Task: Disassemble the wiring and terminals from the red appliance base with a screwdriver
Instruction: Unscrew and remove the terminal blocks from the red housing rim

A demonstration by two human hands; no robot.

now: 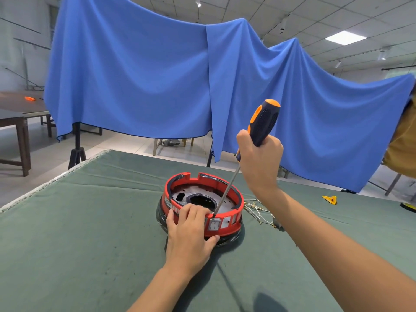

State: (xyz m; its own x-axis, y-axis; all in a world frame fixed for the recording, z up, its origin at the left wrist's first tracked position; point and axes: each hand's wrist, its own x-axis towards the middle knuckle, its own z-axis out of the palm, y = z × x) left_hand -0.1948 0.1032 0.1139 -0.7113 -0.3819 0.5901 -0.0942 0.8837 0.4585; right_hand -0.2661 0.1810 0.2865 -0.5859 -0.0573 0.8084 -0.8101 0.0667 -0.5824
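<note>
One red appliance base (225,230) is seen, set upside-down near the middle of the counter (90,221), which is covered with a green cloth. Its ring-shaped red wall encloses a grey metal plate with one large round opening. One rocker switch (214,224) is mounted in the near side of the wall.

One screwdriver (261,124) is in view, with a dark blue and orange handle and a long steel shaft. It is tilted, handle up and to the right, and its tip is placed on the rim of the base just above the switch.

Two hands are counted. The right hand (261,158) is closed around the lower part of the handle, with the fingers wrapped fully and the upper part of the handle left free above the fist. The left hand (189,233) is laid over the near rim of the base: its fingers are curled over the top edge beside the switch and its thumb is pressed against the outer wall lower down, so the base is clamped in this grip.

One tangle of loose wiring (261,210) with small terminals is lying on the counter, just right of the base. One small yellow object (329,199) is lying further right, well apart from the base.

One blue cloth (157,75) is hung behind the counter.
</note>
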